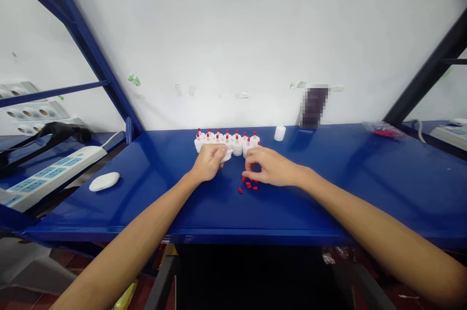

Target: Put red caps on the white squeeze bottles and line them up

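My left hand [209, 161] is closed around a small white bottle [227, 156], tilted so that its bare white nozzle points right. Over a small scatter of red caps [248, 185] on the blue table is my right hand [268, 166], thumb and fingers curled toward each other in a pinch. Whatever is between those fingertips is too small to make out. Just behind both hands, several white bottles [237, 147] with red tips stand upright in rows. My right hand partly covers the bottles at the right end and some of the caps.
A white cylinder [279, 133] stands near the wall, beside a dark blurred object [314, 107]. A clear bag with red pieces [385, 130] lies at the back right. On the left are a white rounded case [104, 181] and a power strip [54, 176].
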`<state>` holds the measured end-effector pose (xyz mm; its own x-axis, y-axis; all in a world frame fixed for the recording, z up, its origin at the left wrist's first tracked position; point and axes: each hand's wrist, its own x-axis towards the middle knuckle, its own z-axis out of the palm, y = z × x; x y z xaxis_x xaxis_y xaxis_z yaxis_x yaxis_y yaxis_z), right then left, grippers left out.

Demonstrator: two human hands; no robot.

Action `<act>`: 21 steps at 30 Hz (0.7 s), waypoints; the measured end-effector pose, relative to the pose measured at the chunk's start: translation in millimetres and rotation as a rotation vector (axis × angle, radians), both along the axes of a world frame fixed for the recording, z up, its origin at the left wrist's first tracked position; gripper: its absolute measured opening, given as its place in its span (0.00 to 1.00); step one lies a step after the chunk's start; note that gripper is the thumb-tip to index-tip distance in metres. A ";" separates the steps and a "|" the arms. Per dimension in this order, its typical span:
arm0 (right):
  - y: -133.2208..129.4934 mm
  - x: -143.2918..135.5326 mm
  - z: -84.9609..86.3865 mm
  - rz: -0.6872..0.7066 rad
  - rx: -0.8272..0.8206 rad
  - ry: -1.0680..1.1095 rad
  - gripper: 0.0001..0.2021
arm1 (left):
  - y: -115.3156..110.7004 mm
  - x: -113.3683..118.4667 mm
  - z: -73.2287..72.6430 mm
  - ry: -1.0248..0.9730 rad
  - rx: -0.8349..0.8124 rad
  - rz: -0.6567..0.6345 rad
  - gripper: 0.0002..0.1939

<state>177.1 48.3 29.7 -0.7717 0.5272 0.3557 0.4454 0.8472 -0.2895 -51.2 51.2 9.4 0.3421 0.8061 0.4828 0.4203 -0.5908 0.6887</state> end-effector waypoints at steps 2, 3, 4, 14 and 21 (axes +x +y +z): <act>0.5 3.1 0.0 0.036 -0.033 -0.062 0.08 | 0.2 -1.9 0.8 0.098 0.087 0.027 0.29; 0.3 3.0 -0.6 0.054 -0.042 -0.073 0.07 | 0.1 -1.8 1.4 0.145 0.118 0.031 0.29; -0.1 2.2 -1.3 0.069 -0.046 -0.081 0.06 | -0.1 -1.3 2.1 0.186 0.143 0.034 0.28; -5.0 -14.4 -1.4 -0.123 -0.073 0.502 0.03 | 0.2 2.7 4.7 0.292 0.118 -0.007 0.26; -8.7 -16.0 -3.4 -0.088 -0.124 0.581 0.04 | -4.0 8.1 6.2 0.225 0.045 -0.097 0.25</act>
